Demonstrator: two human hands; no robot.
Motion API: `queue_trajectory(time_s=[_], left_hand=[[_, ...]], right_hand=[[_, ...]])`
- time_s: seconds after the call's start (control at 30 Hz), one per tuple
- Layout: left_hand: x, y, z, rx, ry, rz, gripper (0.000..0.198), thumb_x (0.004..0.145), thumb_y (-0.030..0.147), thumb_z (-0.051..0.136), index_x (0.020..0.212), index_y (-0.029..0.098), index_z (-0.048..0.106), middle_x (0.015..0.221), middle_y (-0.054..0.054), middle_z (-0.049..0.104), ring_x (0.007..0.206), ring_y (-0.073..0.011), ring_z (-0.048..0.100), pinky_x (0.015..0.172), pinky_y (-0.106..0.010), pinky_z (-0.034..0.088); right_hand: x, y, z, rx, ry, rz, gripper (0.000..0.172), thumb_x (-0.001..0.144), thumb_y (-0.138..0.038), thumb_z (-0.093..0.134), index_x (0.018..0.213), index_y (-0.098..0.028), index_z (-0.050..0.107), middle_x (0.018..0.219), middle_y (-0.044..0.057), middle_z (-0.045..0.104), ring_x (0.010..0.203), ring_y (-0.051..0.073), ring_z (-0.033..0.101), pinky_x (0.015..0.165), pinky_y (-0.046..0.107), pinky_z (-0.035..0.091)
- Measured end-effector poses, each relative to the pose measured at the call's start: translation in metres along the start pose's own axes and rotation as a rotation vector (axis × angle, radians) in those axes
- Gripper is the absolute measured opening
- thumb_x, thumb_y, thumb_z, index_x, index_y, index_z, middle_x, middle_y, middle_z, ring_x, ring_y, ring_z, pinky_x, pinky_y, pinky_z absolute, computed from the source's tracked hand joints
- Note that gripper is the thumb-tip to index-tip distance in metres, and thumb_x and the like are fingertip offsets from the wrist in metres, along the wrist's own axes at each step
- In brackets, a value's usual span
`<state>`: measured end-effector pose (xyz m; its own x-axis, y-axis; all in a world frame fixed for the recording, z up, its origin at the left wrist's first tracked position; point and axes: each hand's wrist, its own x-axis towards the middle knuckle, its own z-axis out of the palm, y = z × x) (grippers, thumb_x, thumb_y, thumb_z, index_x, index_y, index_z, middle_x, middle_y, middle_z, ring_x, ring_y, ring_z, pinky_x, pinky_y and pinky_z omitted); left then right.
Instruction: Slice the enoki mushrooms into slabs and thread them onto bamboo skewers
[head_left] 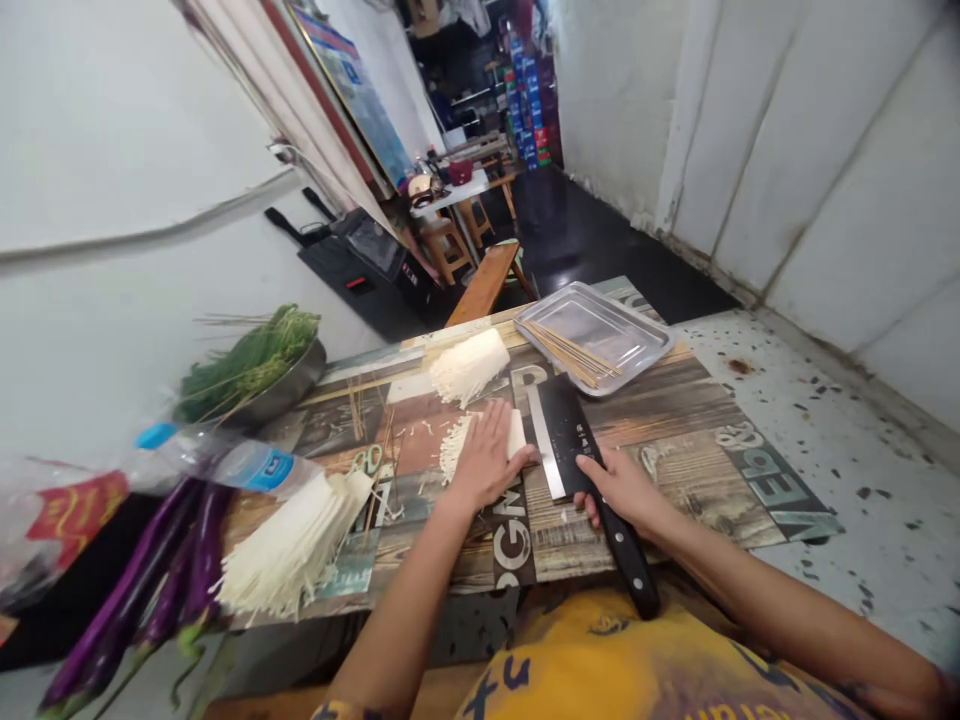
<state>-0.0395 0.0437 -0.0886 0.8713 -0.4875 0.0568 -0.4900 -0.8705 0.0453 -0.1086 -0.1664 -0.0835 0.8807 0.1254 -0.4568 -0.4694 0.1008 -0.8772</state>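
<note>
My left hand (487, 455) lies flat with fingers together on a bundle of white enoki mushrooms (457, 445) in the middle of the low table (675, 400). A black cleaver (562, 440) lies flat on the table just right of that bundle. My right hand (622, 485) rests on its black handle (630, 560), fingers curled over it. A second enoki bundle (469, 365) lies farther back, and a larger bunch (292, 545) lies at the near left edge.
A steel tray (600, 335) with bamboo skewers (570, 352) stands at the back right. At the left are a metal bowl of green chives (255, 365), a plastic water bottle (225, 460) and purple eggplants (150, 590). Beyond are a wooden bench (487, 280) and stools.
</note>
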Motion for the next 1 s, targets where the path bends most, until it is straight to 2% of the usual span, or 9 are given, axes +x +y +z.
queue_trajectory(time_s=[0.13,0.33,0.77,1.0], left_hand=[[0.002,-0.003,0.004,0.031,-0.018,0.015,0.073,0.093,0.057,0.022,0.147,0.009,0.015,0.155,-0.014,0.018,0.144,-0.0230,0.009,0.117,-0.043,0.012],[0.007,-0.011,0.007,0.022,-0.029,0.020,0.070,0.094,0.054,0.019,0.147,0.009,0.015,0.153,-0.017,0.022,0.143,-0.0248,0.015,0.116,-0.046,0.017],[0.007,-0.011,0.004,-0.005,-0.058,0.013,0.066,0.095,0.050,0.018,0.148,0.011,0.013,0.153,-0.016,0.022,0.143,-0.0241,0.014,0.116,-0.047,0.017],[0.006,-0.010,0.006,-0.031,0.003,0.008,0.060,0.097,0.043,0.020,0.148,0.013,0.016,0.154,-0.015,0.022,0.143,-0.0225,0.014,0.115,-0.047,0.018]], right_hand=[[0.001,0.005,-0.002,0.022,-0.015,-0.022,0.006,0.090,-0.025,0.043,0.087,-0.021,0.040,0.052,-0.004,0.060,0.034,0.010,0.051,0.032,0.019,0.043],[0.000,0.006,0.009,0.087,-0.073,0.020,0.008,0.091,-0.021,0.038,0.083,-0.021,0.039,0.053,-0.005,0.059,0.032,0.009,0.049,0.029,0.019,0.040],[0.000,0.005,0.015,0.092,-0.104,0.062,0.008,0.093,-0.018,0.032,0.086,-0.021,0.036,0.050,-0.005,0.058,0.029,0.008,0.043,0.027,0.016,0.036],[-0.004,0.001,0.013,0.074,-0.113,0.065,0.009,0.093,-0.017,0.032,0.087,-0.021,0.037,0.052,-0.005,0.058,0.030,0.008,0.044,0.028,0.017,0.037]])
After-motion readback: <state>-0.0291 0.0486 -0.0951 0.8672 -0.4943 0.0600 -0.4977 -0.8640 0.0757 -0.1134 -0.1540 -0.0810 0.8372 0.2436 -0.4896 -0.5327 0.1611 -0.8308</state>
